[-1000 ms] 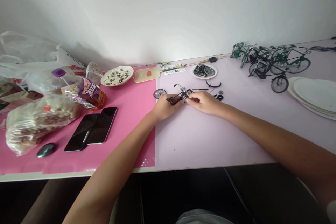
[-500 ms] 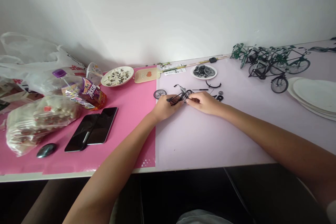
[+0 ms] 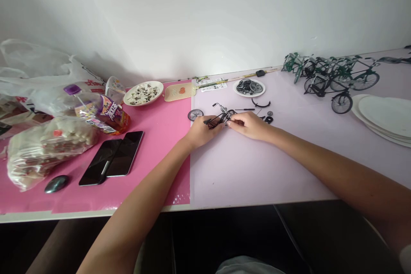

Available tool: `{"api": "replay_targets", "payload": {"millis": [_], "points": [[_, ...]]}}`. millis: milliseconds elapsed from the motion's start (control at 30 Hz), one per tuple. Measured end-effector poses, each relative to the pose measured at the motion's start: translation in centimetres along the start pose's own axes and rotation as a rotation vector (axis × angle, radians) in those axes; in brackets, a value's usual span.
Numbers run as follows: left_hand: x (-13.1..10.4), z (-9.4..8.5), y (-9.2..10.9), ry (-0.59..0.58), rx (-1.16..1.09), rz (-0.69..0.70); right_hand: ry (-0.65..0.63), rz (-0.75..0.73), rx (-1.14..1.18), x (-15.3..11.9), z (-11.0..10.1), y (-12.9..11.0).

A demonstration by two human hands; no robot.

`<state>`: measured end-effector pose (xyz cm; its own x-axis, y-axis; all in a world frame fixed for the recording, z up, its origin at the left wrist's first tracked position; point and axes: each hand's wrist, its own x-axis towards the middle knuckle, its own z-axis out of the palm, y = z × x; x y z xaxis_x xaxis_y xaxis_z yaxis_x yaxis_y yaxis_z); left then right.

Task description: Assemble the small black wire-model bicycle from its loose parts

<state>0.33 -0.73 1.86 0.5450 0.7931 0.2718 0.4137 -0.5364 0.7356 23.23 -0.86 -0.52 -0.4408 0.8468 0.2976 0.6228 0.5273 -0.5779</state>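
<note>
Both hands are at a small black model bicycle (image 3: 225, 115) with silver handlebars, held low over the pale table sheet. My left hand (image 3: 203, 132) is wrapped round its frame from the left. On the other side, my right hand (image 3: 249, 125) has its fingertips pressed together at the bicycle's right end; small parts there are hidden by the fingers. A loose spoked wheel (image 3: 195, 114) lies just behind my left hand. Behind my right hand are a thin black rod (image 3: 245, 109), a curved black piece (image 3: 261, 103) and small black parts (image 3: 269, 119).
A plate of wheels (image 3: 249, 87) stands at the back, beside a tape measure (image 3: 260, 73). Several model bicycles (image 3: 334, 75) and stacked white plates (image 3: 385, 115) are right. Left are a bowl (image 3: 143, 93), bottle (image 3: 102, 111), phones (image 3: 112, 158) and plastic bags (image 3: 48, 145).
</note>
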Motion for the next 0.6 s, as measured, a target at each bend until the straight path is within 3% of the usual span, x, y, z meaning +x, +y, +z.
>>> {"api": "replay_targets", "payload": {"millis": [600], "points": [[0.02,0.05,-0.22,0.007,-0.012,0.016,0.000,-0.003,-0.010,0.00,-0.02,0.00]]}}
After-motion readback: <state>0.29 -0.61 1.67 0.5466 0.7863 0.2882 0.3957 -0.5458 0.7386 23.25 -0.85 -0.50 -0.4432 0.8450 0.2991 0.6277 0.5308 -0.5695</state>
